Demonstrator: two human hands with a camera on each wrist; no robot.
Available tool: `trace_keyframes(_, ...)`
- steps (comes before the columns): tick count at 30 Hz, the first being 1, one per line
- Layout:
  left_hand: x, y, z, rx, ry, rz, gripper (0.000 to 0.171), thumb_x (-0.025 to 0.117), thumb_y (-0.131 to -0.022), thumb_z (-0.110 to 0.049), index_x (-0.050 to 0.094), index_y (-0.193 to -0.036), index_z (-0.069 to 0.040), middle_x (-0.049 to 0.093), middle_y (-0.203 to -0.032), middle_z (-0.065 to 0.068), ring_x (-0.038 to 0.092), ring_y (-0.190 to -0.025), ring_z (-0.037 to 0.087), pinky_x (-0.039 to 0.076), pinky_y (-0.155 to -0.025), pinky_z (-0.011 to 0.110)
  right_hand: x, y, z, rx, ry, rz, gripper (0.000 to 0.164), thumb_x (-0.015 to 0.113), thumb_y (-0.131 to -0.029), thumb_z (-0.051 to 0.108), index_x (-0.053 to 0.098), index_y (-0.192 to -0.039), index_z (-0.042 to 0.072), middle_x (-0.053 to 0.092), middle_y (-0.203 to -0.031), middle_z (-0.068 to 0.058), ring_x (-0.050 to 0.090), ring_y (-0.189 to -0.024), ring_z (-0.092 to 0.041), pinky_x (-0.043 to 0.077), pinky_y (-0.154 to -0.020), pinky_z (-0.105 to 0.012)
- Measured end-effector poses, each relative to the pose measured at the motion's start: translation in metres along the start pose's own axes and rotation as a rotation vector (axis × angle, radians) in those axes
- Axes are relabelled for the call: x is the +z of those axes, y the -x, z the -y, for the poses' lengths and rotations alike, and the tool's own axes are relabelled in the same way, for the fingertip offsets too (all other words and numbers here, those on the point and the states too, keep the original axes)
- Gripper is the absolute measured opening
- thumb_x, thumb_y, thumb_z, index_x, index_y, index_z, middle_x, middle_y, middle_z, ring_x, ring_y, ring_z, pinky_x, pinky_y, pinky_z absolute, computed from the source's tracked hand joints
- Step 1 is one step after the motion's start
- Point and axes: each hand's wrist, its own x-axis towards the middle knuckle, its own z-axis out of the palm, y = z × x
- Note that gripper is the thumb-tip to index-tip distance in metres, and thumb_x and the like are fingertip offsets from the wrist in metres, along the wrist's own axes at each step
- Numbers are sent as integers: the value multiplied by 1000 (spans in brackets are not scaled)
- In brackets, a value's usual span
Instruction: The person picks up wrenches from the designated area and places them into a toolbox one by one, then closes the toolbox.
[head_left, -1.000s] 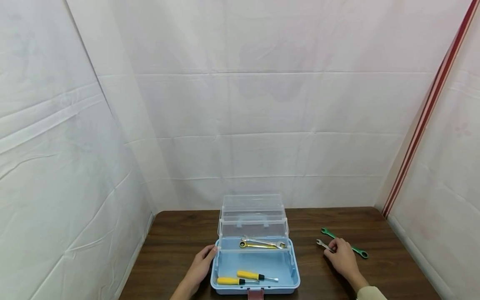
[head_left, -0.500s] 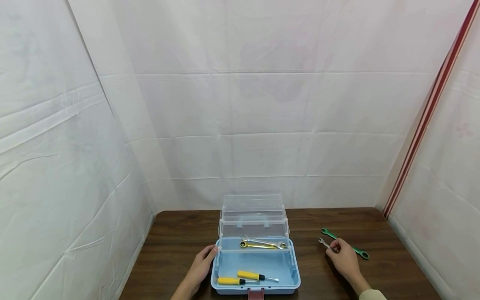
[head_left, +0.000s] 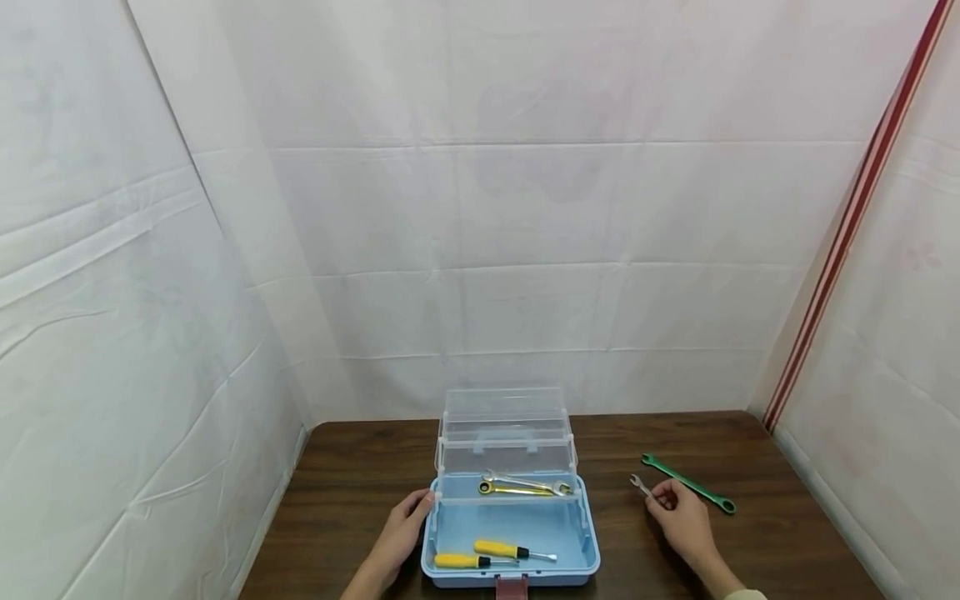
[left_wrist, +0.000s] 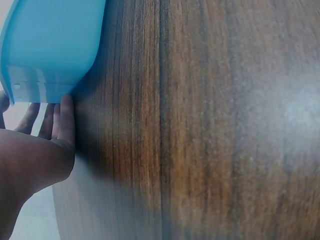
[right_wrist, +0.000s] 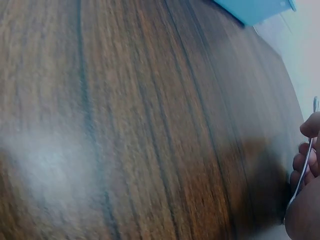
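Note:
My left hand (head_left: 399, 531) holds the left side of a light blue toolbox (head_left: 592, 533); in the left wrist view its fingers (left_wrist: 66, 117) lie along the outer wall, the thumb near the rim. Inside the box lie two yellow-handled screwdrivers (head_left: 495, 549). A silver wrench (head_left: 528, 482) and a gold wrench (head_left: 517, 491) lie toward its back. My right hand (head_left: 686, 521) pinches a small silver wrench (head_left: 637, 482), its open end pointing up-left. In the right wrist view the wrench shaft (right_wrist: 306, 165) runs along the palm. Beyond that hand, a green wrench (head_left: 693, 485) lies on the table.
The toolbox's clear tiered lid (head_left: 506, 417) stands raised at the back, and a reddish latch (head_left: 512, 588) hangs at its front. Dark wood tabletop (head_left: 352, 467) surrounds the box. White cloth (head_left: 525, 208) hangs behind and at both sides.
My right hand has lifted the small silver wrench and drawn slightly away from the green wrench, which shows more fully now. The left hand and toolbox have not moved.

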Motion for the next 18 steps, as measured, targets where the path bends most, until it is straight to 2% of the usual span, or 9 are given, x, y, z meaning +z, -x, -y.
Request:
trace_keyframes(10, 0, 1, -1, 3, 10, -1, 79, 51, -106, -64, 53, -150, 1, 52, -151, 29, 54, -135, 43, 48, -108, 63, 9, 4, 12, -70, -20, 24, 16, 83, -90, 9, 68, -91, 11, 63, -83, 0, 56, -76, -13, 45, -66, -25)
trace_keyframes(18, -2, 0, -1, 17, 3, -8, 80, 51, -105, -65, 54, -150, 2, 53, -150, 29, 54, -134, 43, 46, -109, 65, 14, 6, 27, -66, -30, 61, 16, 83, -89, 6, 68, -91, 11, 62, -82, -1, 56, -78, -14, 45, -68, -25)
